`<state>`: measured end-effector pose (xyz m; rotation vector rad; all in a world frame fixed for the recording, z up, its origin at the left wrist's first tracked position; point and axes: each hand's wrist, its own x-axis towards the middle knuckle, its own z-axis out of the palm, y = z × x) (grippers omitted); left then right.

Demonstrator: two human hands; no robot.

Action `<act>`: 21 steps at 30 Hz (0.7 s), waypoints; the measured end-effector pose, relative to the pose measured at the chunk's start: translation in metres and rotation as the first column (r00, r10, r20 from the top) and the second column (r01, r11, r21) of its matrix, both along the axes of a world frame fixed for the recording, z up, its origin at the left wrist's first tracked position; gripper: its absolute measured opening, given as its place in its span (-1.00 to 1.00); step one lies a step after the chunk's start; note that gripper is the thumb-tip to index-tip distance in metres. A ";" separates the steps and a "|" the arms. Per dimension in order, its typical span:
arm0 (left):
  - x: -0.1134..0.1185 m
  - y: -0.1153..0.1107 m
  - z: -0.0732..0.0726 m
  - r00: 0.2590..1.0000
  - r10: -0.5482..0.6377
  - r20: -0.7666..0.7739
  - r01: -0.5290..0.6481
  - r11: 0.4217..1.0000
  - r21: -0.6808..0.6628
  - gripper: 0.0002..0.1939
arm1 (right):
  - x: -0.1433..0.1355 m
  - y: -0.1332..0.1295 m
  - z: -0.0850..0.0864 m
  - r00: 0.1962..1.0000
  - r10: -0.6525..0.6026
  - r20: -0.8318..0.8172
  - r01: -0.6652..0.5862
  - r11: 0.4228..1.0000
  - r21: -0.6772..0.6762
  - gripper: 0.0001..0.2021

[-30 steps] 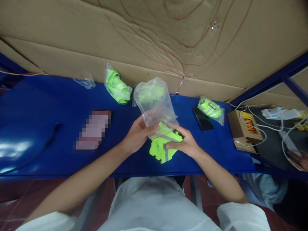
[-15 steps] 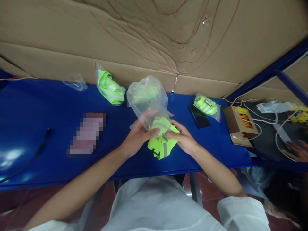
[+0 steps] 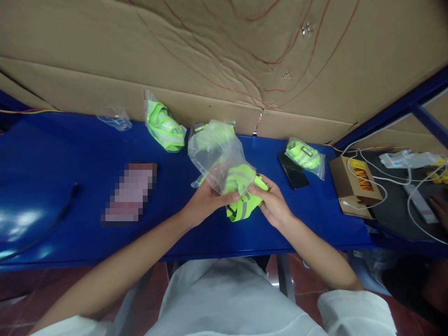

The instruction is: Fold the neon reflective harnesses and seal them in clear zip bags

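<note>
Between my hands is a folded neon yellow-green reflective strap bundle [image 3: 244, 209] with grey stripes and a dark buckle. Its upper part is inside the mouth of a clear plastic bag [image 3: 224, 151]; the lower folds stick out. My left hand [image 3: 206, 203] is closed around the bag and the bundle's left side, thumb on top. My right hand [image 3: 275, 200] grips the bundle and the bag's edge from the right, thumb pressed on the front. Some fingers of both hands are hidden behind. Past the bag lies more neon material, partly covered by the plastic.
On the blue table [image 3: 168, 186], bagged neon bundles lie at the back left [image 3: 164, 125] and right [image 3: 305, 155]. A dark phone [image 3: 293, 170], a pixelated phone-like object [image 3: 130, 192], an empty-looking bag [image 3: 115, 119], a black cable [image 3: 68, 200] and a cardboard box [image 3: 346, 182] surround my hands.
The bag's mouth has come down further over the strap bundle, and less of the bundle sticks out. Both hands have shifted slightly; the whole view has moved a little.
</note>
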<state>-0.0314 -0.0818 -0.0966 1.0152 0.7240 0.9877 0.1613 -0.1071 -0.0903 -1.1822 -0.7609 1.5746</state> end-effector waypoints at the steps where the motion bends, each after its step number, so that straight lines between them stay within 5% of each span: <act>1: 0.000 0.000 0.001 0.999 -0.009 -0.034 0.010 1.000 0.023 -0.16 | 0.000 -0.001 0.000 0.999 -0.002 0.054 0.000 0.999 0.039 -0.49; 4: 0.001 -0.001 0.002 0.995 -0.041 -0.089 0.047 0.996 0.073 -0.24 | 0.000 -0.002 0.002 0.991 -0.009 0.137 -0.003 0.996 0.087 -0.49; 9: 0.002 0.001 0.003 0.999 0.010 -0.040 -0.010 1.000 -0.003 -0.26 | 0.002 -0.001 0.005 0.995 -0.050 -0.084 0.047 0.998 -0.044 -0.47; 15: -0.004 0.002 0.002 0.996 -0.023 0.083 0.032 0.993 -0.116 -0.19 | 0.003 0.000 0.006 0.998 0.064 -0.027 -0.061 0.995 0.083 -0.59; 21: -0.003 -0.001 -0.005 0.997 -0.040 0.063 0.048 0.991 -0.127 -0.36 | -0.001 -0.003 0.008 0.993 -0.114 -0.022 0.116 0.990 0.085 -0.29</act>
